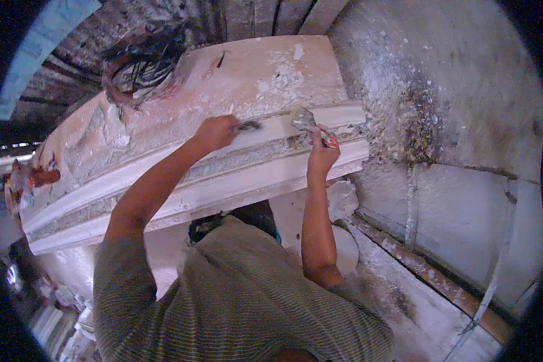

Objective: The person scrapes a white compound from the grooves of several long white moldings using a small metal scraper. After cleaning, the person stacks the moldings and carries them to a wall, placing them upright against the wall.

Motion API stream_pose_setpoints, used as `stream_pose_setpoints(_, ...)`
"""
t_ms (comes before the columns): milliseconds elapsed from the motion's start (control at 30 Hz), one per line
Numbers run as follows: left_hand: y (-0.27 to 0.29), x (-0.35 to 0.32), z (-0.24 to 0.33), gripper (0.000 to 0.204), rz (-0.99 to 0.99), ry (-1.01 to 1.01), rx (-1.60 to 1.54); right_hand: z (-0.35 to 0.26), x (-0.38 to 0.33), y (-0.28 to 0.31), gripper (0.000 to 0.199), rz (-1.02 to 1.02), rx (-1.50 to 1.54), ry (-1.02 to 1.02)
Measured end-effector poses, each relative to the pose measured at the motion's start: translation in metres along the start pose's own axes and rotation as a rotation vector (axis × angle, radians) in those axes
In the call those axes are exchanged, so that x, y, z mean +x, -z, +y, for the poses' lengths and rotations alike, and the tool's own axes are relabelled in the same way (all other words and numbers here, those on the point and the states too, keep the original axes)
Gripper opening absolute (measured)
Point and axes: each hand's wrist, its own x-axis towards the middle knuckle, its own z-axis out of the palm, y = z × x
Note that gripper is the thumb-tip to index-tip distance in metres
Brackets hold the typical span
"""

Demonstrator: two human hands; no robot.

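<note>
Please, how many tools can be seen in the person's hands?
2: a dark, blurred tool in the left hand, and a pale-coated tool in the right hand. A small one inside either grip could be hidden.

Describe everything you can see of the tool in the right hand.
The tool has a broad, grey-white head that looks caked with plaster-like material, and an orange-red part at its handle end. The right hand grips it there, with the head pointing forward and slightly left, over the upper white strip near the strip's right end. Whether they touch is unclear.
</note>
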Motion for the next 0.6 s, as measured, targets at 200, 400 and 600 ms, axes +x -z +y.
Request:
stream_pose_setpoints(200, -0.027, 0.064, 0.025, 0.024, -0.049, -0.036, 0.012, -0.025, 0.030, 0.050, 0.018, 0.219, 0.101, -0.095)
stream_pose_setpoints(400, -0.094, 0.259, 0.177, 0.023, 0.044, -0.330, 0.021, 0.030, 0.048, 0.139, 0.024, 0.376, -0.282, -0.063)
stream_pose_setpoints(600, -0.015, 0.240, 0.203, 0.029, 0.152, -0.328, -0.264, 0.044, 0.022, 0.034, 0.022, -0.418, -0.184, 0.085)
